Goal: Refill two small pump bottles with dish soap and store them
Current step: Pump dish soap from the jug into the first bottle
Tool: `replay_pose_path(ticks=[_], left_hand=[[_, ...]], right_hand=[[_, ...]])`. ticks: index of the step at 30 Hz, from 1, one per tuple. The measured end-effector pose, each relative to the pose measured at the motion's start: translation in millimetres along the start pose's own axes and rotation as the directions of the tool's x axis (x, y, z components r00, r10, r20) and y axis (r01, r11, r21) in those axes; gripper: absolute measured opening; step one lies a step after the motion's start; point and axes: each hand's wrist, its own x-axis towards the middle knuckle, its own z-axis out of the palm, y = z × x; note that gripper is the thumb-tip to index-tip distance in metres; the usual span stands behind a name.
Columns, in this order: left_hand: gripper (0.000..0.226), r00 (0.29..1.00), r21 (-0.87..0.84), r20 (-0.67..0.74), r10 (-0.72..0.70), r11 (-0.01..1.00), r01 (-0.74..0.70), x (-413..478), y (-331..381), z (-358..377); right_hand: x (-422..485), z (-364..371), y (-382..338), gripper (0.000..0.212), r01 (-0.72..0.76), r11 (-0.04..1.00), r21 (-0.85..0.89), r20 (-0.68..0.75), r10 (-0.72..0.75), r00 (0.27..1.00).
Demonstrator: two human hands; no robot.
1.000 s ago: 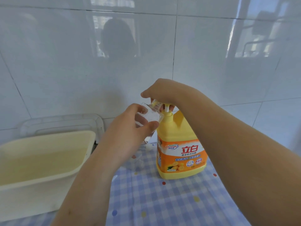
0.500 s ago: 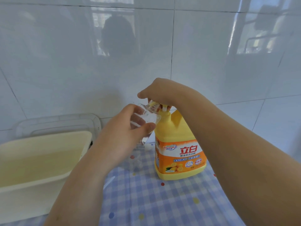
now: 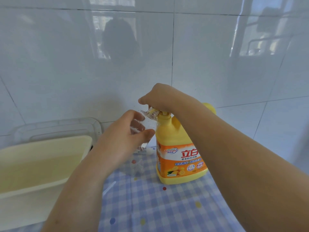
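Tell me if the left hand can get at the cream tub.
Probably yes: nothing blocks the cream tub beside it, though the left hand is busy gripping the clear bottle.

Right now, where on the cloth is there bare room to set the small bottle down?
Bare checked cloth in front of the dish soap jug, between the cream basin and the right forearm. Crowded left of the jug, where the left hand holds the clear bottle.

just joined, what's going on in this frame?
A person is refilling a small clear bottle from the yellow dish soap jug. The left hand holds the bottle tilted, mouth against the jug's pump head, which the right hand grips. The jug stands on the checked tablecloth, right of a beige basin. Fill level can't be told.
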Motion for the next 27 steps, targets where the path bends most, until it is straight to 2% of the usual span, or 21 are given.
replay_pose_path(ticks=[10, 15, 21, 24, 27], left_hand=[[0.033, 0.998, 0.007, -0.067, 0.021, 1.0, -0.021, -4.1, 5.0, 0.2], [0.034, 0.997, -0.001, -0.075, 0.013, 1.0, -0.013, -3.1, 5.2, 0.6], [0.034, 0.999, -0.04, -0.044, -0.002, 0.999, 0.0, -2.8, 4.2, 0.7], [0.038, 1.0, -0.048, -0.029, -0.005, 0.999, 0.004, -2.1, 3.1, 0.7], [0.032, 1.0, -0.026, -0.014, -0.002, 1.0, 0.001, -1.7, 2.4, -0.5]], right_hand=[[-3.6, -8.7, -6.8, 0.024, 0.032, 0.995, -0.097, 0.018, -0.03, 0.999], [-7.5, -14.7, -13.7, 0.032, 0.045, 0.979, -0.201, 0.124, -0.021, 0.992], [-8.3, -14.5, -12.6, 0.029, 0.042, 0.99, -0.131, 0.174, -0.018, 0.985], [-6.9, -12.7, -12.3, 0.037, 0.039, 0.992, -0.121, 0.171, -0.018, 0.985], [-3.5, -9.9, -9.4, 0.036, 0.037, 0.992, -0.118, 0.153, -0.018, 0.988]])
